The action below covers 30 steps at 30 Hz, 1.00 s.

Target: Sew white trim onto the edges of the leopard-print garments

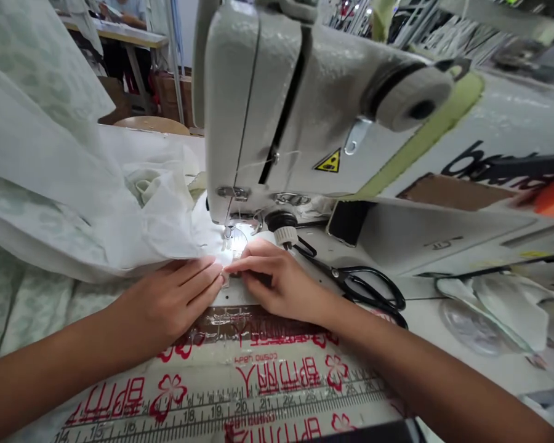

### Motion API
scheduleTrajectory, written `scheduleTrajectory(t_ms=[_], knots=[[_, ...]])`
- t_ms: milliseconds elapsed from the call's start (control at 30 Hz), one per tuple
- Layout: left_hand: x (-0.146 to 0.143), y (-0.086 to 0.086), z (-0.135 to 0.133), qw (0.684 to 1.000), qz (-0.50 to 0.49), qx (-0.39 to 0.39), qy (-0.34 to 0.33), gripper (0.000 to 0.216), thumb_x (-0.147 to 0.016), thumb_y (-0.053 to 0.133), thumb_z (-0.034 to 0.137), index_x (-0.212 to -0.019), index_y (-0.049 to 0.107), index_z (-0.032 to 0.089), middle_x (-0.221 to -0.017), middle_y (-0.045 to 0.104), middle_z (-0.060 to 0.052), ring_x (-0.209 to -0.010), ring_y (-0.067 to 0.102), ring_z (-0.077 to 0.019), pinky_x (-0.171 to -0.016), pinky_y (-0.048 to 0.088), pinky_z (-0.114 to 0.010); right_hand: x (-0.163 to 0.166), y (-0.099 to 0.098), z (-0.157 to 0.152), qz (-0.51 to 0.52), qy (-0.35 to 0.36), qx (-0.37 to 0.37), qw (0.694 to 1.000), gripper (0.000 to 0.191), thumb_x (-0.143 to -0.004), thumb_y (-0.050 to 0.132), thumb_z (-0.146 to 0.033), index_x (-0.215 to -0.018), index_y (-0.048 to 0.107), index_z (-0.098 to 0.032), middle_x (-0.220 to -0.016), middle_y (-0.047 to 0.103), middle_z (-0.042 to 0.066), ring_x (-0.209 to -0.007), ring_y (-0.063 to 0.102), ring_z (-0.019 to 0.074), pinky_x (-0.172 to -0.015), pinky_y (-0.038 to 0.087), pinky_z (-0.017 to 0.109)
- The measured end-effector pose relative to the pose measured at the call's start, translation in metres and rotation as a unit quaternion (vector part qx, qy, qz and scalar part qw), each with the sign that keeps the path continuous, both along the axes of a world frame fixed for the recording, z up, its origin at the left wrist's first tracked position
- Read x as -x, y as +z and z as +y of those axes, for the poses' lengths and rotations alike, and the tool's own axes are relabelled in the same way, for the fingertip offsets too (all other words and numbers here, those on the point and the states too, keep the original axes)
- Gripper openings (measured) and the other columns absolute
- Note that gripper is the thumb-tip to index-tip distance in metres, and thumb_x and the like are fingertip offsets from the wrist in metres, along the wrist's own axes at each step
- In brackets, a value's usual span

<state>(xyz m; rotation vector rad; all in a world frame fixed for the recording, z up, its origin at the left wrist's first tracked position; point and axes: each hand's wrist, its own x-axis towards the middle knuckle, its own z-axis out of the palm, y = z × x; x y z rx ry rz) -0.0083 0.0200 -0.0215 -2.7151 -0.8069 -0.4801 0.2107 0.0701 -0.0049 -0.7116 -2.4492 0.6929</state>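
My left hand (pixel 175 298) lies with its fingers stretched out and close together on the edge of a white fabric (pixel 161 231), in front of the sewing machine (pixel 263 117). My right hand (pixel 277 277) has its fingers bent inward, and its index fingertip meets the fabric edge beside my left fingertips. The thumb side is partly hidden. Just beyond both hands, the presser foot (pixel 228 237) stands in the bright lamp light over the fabric. Black-handled scissors (pixel 369 286) lie to the right of my right hand.
A pale green-patterned cloth (pixel 32 80) piles up at the left. A ruler strip (pixel 253 406) and red-printed tape (pixel 281 372) cover the near table edge. Fabric scraps (pixel 503 307) lie at the right. Behind, a person (pixel 129 12) sits at another table.
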Motion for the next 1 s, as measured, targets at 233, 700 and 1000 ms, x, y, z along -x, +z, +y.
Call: scheduleTrajectory(t_ms=[233, 700, 1000], knots=[[-0.003, 0.003, 0.0, 0.999, -0.006, 0.031, 0.004, 0.031, -0.091, 0.038, 0.005, -0.118, 0.053, 0.001, -0.117, 0.058, -0.018, -0.115, 0.049, -0.0292, -0.094, 0.047, -0.043, 0.002, -0.003, -0.001, -0.009, -0.015, -0.014, 1.0, 0.02, -0.084, 0.053, -0.016, -0.097, 0.068, -0.017, -0.08, 0.06, 0.004, -0.079, 0.051, 0.0156, -0.075, 0.043, 0.031], [-0.003, 0.003, -0.002, 0.999, -0.018, 0.028, 0.023, 0.03, -0.092, 0.035, 0.005, -0.115, 0.054, 0.002, -0.106, 0.06, -0.016, -0.1, 0.055, -0.0256, -0.084, 0.048, -0.038, 0.004, -0.007, 0.001, -0.019, -0.022, -0.036, 0.999, 0.021, -0.082, 0.051, -0.011, -0.093, 0.067, -0.017, -0.083, 0.06, 0.005, -0.08, 0.051, 0.0157, -0.076, 0.043, 0.031], [-0.02, 0.029, 0.043, 0.918, -0.135, 0.299, 0.222, 0.013, -0.073, 0.052, 0.014, -0.073, 0.064, 0.016, -0.062, 0.059, 0.002, -0.059, 0.052, -0.0119, -0.058, 0.036, -0.023, 0.018, -0.002, 0.004, -0.049, -0.097, 0.031, 0.994, 0.009, -0.075, 0.057, -0.014, -0.074, 0.065, -0.014, -0.064, 0.054, -0.001, -0.059, 0.044, 0.009, -0.057, 0.034, 0.025]])
